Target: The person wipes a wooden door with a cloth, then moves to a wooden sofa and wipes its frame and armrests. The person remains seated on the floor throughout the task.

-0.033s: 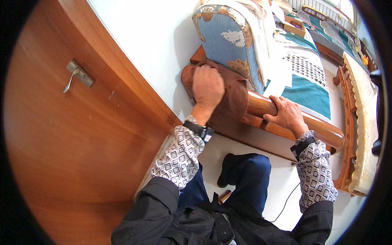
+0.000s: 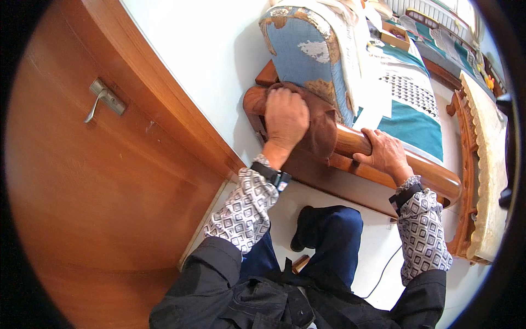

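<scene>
A brown cloth drapes over the far left part of a sofa's polished wooden armrest. My left hand is closed on this cloth and presses it against the wood; its fingertips are partly hidden and slightly blurred. Farther right along the same armrest, my right hand grips the bare rail, fingers over the top and thumb on the near side. Just behind the cloth rises the sofa's blue padded back, its brown covering peeling off in patches.
On the left stands a brown wooden door with a metal handle, beside a white wall. Teal-and-white covers lie on the seat, with an open box farther back. A cloth-covered wooden table is at right. A cable crosses the floor.
My left hand has slid a little to the right along the armrest, and the cloth has shifted with it. My right hand stays in place.
</scene>
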`<state>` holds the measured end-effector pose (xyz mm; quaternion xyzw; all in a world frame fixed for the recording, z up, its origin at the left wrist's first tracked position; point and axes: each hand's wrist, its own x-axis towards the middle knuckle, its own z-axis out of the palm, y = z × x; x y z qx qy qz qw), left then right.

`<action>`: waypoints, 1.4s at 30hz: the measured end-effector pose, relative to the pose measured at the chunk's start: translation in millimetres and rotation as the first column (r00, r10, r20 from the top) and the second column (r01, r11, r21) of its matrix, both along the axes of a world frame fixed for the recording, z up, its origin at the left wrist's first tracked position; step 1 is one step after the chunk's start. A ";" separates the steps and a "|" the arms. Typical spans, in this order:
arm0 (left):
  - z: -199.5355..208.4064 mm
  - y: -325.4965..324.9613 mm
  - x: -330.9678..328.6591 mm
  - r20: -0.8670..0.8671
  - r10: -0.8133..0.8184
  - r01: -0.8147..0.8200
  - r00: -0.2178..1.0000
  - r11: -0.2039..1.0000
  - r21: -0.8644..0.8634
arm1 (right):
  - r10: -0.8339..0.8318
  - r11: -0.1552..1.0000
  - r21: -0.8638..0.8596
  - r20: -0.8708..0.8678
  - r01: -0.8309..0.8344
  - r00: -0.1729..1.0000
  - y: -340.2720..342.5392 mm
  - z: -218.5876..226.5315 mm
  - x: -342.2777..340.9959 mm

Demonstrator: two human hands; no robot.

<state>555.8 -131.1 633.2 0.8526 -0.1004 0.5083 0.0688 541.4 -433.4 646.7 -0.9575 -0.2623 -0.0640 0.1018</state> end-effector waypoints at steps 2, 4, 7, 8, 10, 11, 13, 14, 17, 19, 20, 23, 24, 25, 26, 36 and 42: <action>-5.2 -28.8 -2.1 -0.046 -0.023 0.026 0.999 0.998 0.054 | 0.010 1.000 -0.004 0.021 -0.010 1.000 -0.2 -2.0 2.1; -11.4 -57.0 -7.6 -0.111 -0.079 0.095 0.991 0.985 0.147 | 0.027 1.000 -0.003 0.053 -0.027 0.998 -0.6 -3.4 3.0; -21.9 -102.5 -22.6 -0.192 -0.211 0.245 0.958 0.955 0.170 | 0.046 0.999 0.011 0.060 -0.046 0.997 -3.7 -5.1 5.1; -22.4 -103.4 -24.0 -0.136 -0.224 0.245 0.965 0.956 0.160 | 0.065 0.997 0.023 0.076 -0.067 0.995 -5.2 -6.4 6.4; -23.5 -100.6 -25.1 -0.184 -0.241 0.276 0.953 0.940 0.200 | 0.068 0.998 0.003 0.062 -0.068 0.996 -9.3 -12.0 9.9; -22.6 -91.5 -20.7 -0.214 -0.238 0.296 0.947 0.906 0.303 | 0.057 0.998 -0.012 0.042 -0.057 0.997 -9.8 -16.6 13.9; -23.2 -68.3 -11.4 -0.278 -0.178 0.275 0.944 0.891 0.362 | 0.089 0.991 0.089 0.102 -0.098 0.991 -18.4 -28.6 18.0; -23.6 -57.1 -5.2 -0.149 -0.182 0.223 0.972 0.915 0.337 | 0.057 0.993 0.102 0.102 -0.067 0.993 -26.2 -33.4 19.1; -29.0 -42.3 7.8 -0.216 -0.213 0.265 0.953 0.932 0.249 | -0.029 0.996 0.083 0.158 0.016 0.987 -64.3 -46.2 19.1; -31.6 -46.5 7.0 -0.202 -0.231 0.272 0.952 0.938 0.213 | -0.176 0.982 -0.030 0.170 0.184 0.969 -116.7 -40.4 8.6; -34.4 -53.2 6.6 -0.242 -0.224 0.274 0.944 0.941 0.198 | -0.217 0.958 -0.142 0.203 0.248 0.955 -147.5 -35.4 1.9; -37.0 -81.6 -0.1 -0.281 -0.260 0.305 0.924 0.944 0.126 | -0.243 0.832 -0.399 0.365 0.386 0.899 -222.5 -32.7 -14.9; -40.1 -98.8 0.3 -0.269 -0.284 0.315 0.920 0.946 0.080 | -0.370 0.853 -0.231 0.365 0.468 0.854 -235.1 -39.6 -19.2; -42.1 -117.5 1.6 -0.284 -0.298 0.321 0.912 0.946 0.038 | -0.404 0.873 -0.114 0.377 0.475 0.833 -242.3 -45.2 -18.3; -45.1 -137.1 2.6 -0.281 -0.328 0.340 0.902 0.941 -0.006 | -0.480 0.853 -0.024 0.360 0.522 0.800 -246.2 -50.7 -16.8; -46.1 -230.5 -4.5 -0.265 -0.568 0.592 0.779 0.806 0.011 | -0.604 0.797 0.271 0.332 0.540 0.725 -234.2 -53.6 -20.1; -53.5 -161.4 15.7 -0.411 -0.531 0.499 0.741 0.845 -0.192 | -0.295 0.920 0.377 0.480 0.110 0.826 -149.5 -41.7 -46.1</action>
